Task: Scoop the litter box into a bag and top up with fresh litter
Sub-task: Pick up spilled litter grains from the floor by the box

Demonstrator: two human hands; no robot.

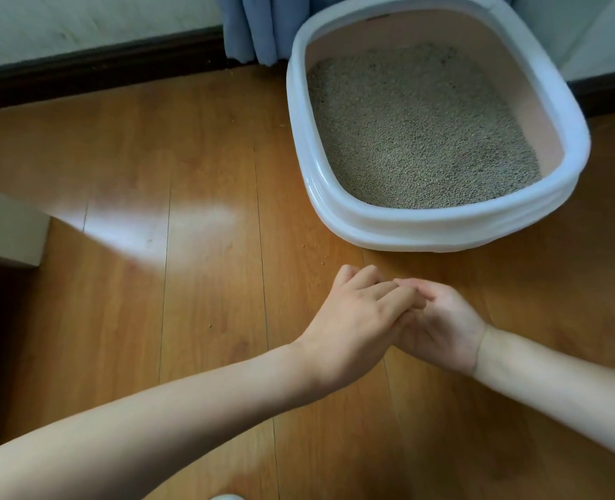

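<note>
Left hand (349, 319) and right hand (443, 319) met, fingers loosely curled, holding nothing, near the litter box (439, 225); fetching scoop and bag seemed next.

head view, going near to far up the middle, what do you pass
left hand and right hand touching → bare wooden floor → litter box near rim → grey litter → blue curtain
</note>
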